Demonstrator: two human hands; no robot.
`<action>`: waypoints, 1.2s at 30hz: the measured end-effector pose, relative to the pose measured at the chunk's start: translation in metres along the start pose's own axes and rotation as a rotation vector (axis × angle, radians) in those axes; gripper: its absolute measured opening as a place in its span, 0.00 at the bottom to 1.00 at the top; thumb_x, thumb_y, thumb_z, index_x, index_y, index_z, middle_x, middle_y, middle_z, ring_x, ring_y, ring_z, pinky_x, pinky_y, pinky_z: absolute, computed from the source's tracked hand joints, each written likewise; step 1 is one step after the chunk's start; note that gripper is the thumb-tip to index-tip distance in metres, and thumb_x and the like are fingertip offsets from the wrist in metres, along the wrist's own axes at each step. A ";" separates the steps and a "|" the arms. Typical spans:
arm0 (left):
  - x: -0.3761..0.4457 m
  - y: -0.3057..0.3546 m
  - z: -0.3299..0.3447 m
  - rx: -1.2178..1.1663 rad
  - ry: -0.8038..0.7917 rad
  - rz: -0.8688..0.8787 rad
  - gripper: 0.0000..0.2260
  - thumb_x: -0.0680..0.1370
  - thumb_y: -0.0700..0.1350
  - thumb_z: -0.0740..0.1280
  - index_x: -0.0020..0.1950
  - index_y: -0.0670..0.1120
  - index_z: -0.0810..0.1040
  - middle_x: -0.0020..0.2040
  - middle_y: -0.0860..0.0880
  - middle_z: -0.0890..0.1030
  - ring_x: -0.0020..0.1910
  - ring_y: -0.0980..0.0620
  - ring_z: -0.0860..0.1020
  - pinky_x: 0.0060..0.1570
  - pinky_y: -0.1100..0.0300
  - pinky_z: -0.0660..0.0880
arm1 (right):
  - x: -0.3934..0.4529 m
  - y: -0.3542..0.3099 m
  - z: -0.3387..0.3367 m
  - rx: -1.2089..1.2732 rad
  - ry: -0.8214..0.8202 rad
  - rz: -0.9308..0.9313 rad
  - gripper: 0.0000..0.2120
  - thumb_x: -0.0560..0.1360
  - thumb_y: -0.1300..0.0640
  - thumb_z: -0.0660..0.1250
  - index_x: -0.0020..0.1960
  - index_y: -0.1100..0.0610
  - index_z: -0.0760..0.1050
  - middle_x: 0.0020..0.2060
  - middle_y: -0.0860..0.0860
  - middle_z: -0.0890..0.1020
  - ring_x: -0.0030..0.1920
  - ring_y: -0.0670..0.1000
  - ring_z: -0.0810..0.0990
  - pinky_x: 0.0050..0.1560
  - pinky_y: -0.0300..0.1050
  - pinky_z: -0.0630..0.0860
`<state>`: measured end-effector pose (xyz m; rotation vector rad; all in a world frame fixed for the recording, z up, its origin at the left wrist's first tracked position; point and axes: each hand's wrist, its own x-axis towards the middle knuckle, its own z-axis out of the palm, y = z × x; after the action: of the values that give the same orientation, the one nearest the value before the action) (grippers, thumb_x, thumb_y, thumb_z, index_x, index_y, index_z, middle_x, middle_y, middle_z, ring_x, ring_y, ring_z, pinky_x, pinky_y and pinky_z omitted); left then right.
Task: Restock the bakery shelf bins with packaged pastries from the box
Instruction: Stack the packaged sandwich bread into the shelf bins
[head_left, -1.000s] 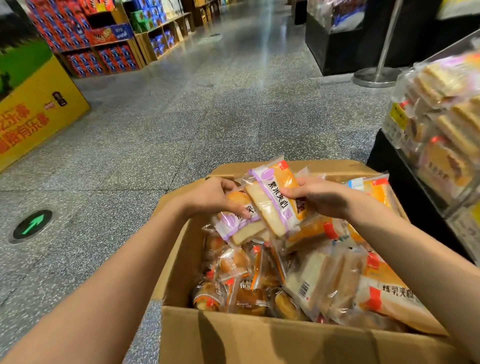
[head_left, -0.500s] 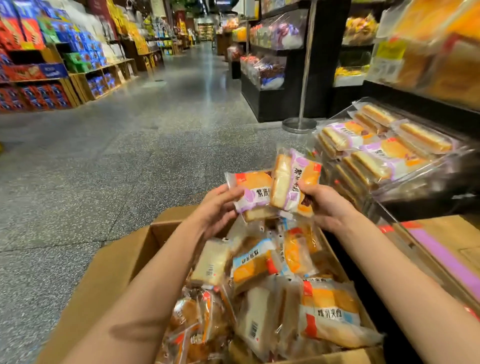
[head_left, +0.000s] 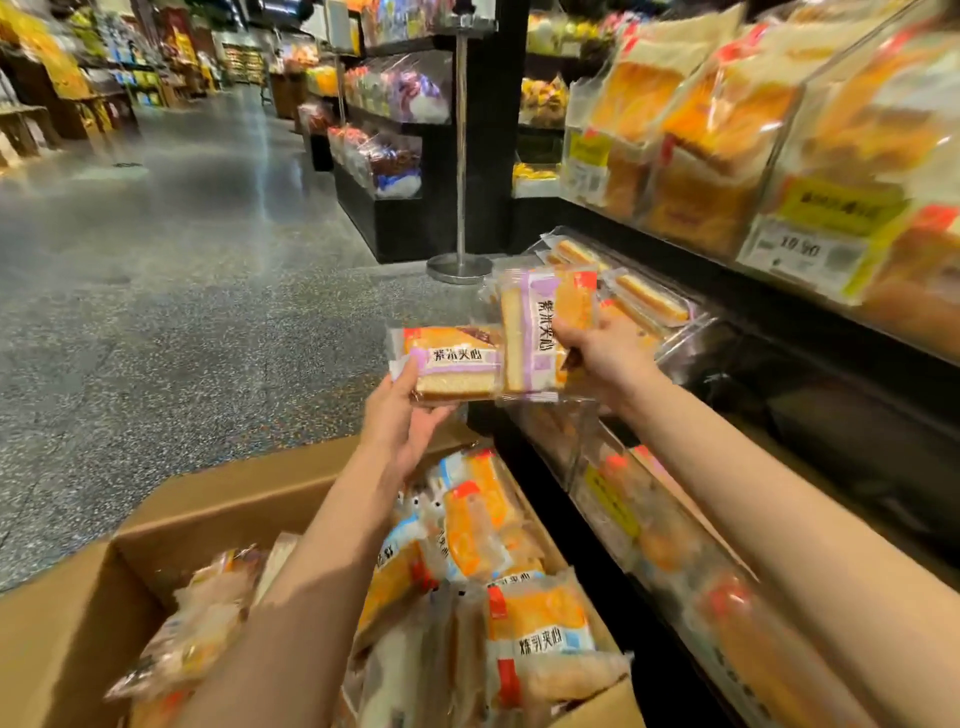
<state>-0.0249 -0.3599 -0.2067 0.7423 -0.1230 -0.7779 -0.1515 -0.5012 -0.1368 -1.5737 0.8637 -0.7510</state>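
The left hand (head_left: 402, 415) gripped one purple-labelled cake slice packet (head_left: 449, 366) and the right hand (head_left: 597, 353) gripped another (head_left: 540, 332), both raised beside the clear shelf bin (head_left: 691, 338), which already held a few. The cardboard box (head_left: 249, 499) below remained nearly full, so most restocking was left.
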 end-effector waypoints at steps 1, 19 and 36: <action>0.003 -0.002 0.002 -0.047 0.013 -0.008 0.14 0.82 0.42 0.56 0.67 0.39 0.69 0.53 0.39 0.81 0.50 0.45 0.80 0.38 0.48 0.81 | 0.012 -0.004 -0.009 -0.058 0.046 -0.042 0.14 0.75 0.59 0.70 0.59 0.60 0.74 0.48 0.53 0.83 0.43 0.51 0.80 0.43 0.42 0.78; 0.027 -0.032 0.019 -0.229 0.100 0.011 0.10 0.84 0.42 0.53 0.52 0.41 0.72 0.54 0.39 0.78 0.61 0.39 0.74 0.54 0.43 0.71 | 0.050 -0.004 -0.031 -1.291 0.004 -0.401 0.27 0.76 0.36 0.56 0.66 0.53 0.71 0.67 0.57 0.71 0.66 0.58 0.69 0.64 0.55 0.69; 0.026 -0.025 0.019 -0.131 0.071 0.057 0.09 0.84 0.43 0.54 0.52 0.42 0.73 0.43 0.43 0.82 0.43 0.46 0.80 0.46 0.44 0.74 | 0.056 -0.003 -0.043 -1.408 -0.189 -0.309 0.42 0.73 0.36 0.63 0.78 0.53 0.49 0.76 0.56 0.57 0.76 0.57 0.54 0.75 0.59 0.46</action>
<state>-0.0277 -0.4004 -0.2129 0.6387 -0.0289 -0.6973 -0.1578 -0.5708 -0.1260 -3.0010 1.0728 -0.0762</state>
